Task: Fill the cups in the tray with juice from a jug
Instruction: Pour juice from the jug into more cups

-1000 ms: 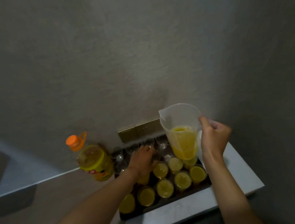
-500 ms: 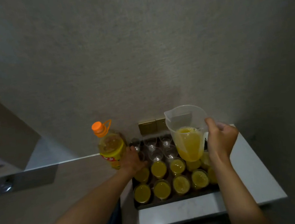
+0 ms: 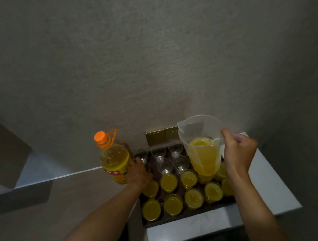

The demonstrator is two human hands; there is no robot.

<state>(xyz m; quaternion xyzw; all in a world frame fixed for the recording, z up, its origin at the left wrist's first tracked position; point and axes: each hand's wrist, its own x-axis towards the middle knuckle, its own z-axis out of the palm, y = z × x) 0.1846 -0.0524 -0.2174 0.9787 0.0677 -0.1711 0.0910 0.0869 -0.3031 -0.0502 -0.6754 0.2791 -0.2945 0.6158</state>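
The clear jug [image 3: 202, 147], a little under half full of orange juice, hangs upright above the right side of the dark tray [image 3: 185, 217], its handle gripped by the right hand [image 3: 239, 151]. In the tray on the table [image 3: 265, 193], the near cups [image 3: 169, 181] hold juice and the far cups [image 3: 159, 154] stand clear. The left hand [image 3: 138, 172] rests at the tray's left edge, fingers hidden, so I cannot tell its grip, beside a juice bottle [image 3: 115, 161] with an orange cap.
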